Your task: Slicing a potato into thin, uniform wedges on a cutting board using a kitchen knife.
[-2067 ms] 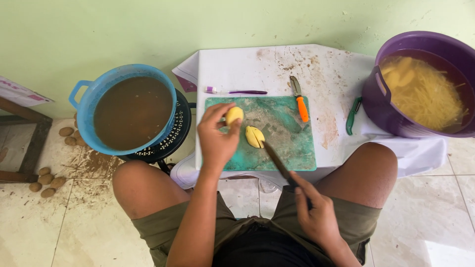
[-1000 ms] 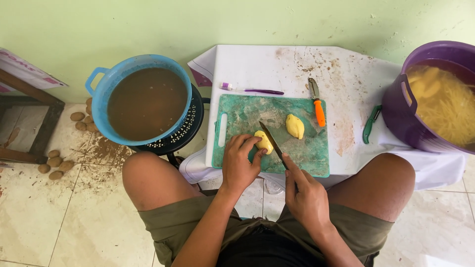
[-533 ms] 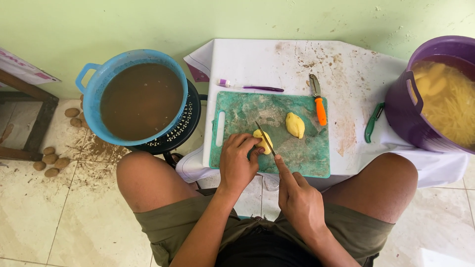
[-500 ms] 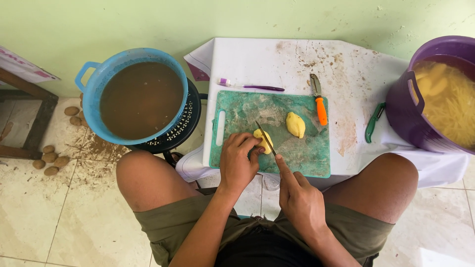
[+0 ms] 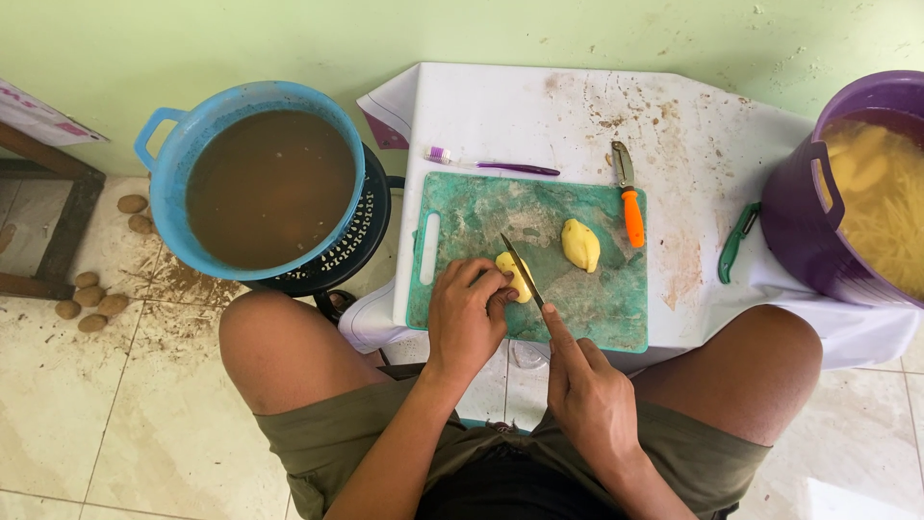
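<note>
My left hand presses a peeled yellow potato piece onto the green cutting board. My right hand grips a dark knife, forefinger along its back, and the blade rests on that piece. A second peeled potato piece lies alone further right on the board.
A white-covered table holds an orange-handled peeler, a purple toothbrush and a green peeler. A blue tub of brown water stands left; a purple bucket of cut potato strips right. Unpeeled potatoes lie on the floor.
My left hand set the potato piece down on the board near its front edge and holds it there. The knife came onto it. The other piece was left lying to the right.
</note>
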